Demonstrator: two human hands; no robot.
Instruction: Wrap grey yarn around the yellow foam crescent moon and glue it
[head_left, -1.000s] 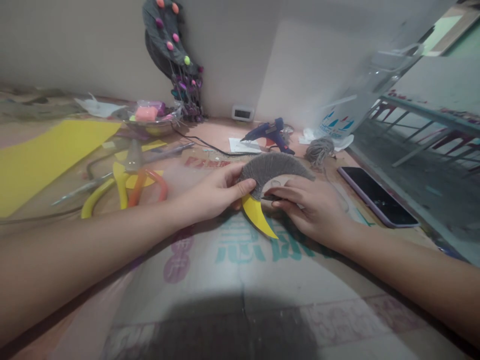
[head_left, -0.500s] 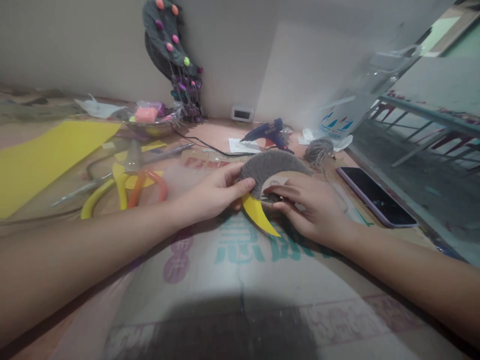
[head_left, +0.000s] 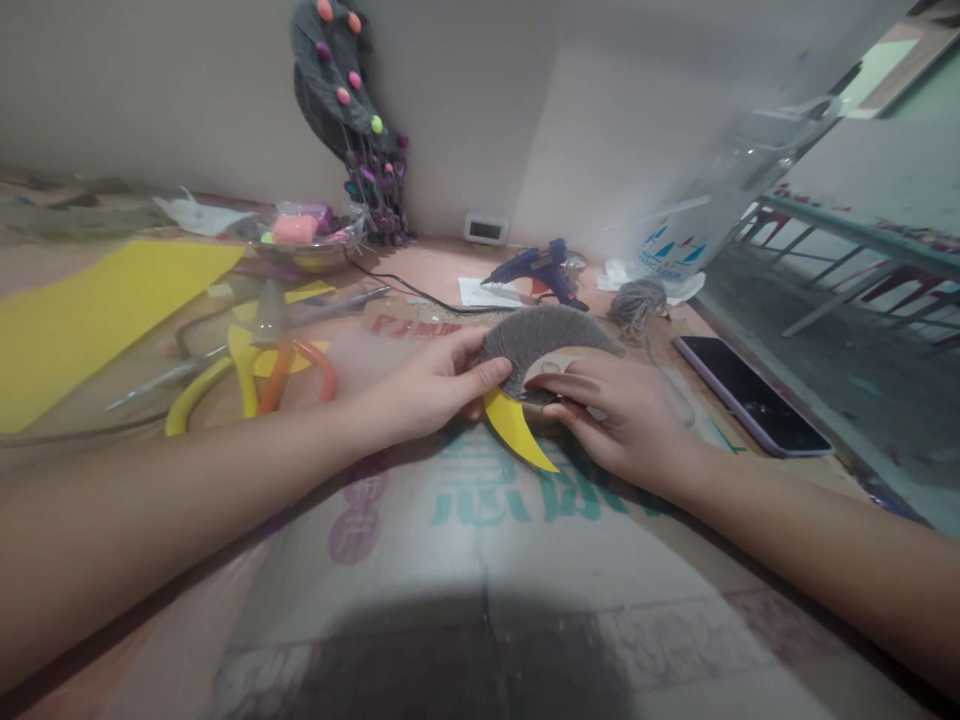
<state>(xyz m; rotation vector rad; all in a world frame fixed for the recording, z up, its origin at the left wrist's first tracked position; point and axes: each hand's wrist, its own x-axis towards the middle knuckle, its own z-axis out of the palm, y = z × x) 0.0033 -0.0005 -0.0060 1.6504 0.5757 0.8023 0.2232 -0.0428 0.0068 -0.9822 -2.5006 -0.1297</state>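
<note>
A yellow crescent cut-out (head_left: 517,425), mostly wound with grey yarn (head_left: 536,335), lies at the middle of the work surface. My left hand (head_left: 427,385) grips its left edge, thumb on top, fingers closed round it. My right hand (head_left: 622,410) rests at the inner curve of the crescent, with its fingertips pinched together on the grey yarn strand there. Only the lower yellow tip shows bare. A ball of the same grey yarn (head_left: 637,300) sits just behind my right hand.
A blue glue gun (head_left: 536,268) and its black cord lie behind the crescent. A phone (head_left: 750,390) rests at the right. Yellow and orange handled pliers (head_left: 247,375), a yellow sheet (head_left: 82,310) and a bowl of coloured bits (head_left: 304,235) are left. A decorated grey ornament (head_left: 349,110) stands at the wall.
My right fingers have shifted slightly along the crescent's inner edge. The crescent and my left hand have stayed nearly still.
</note>
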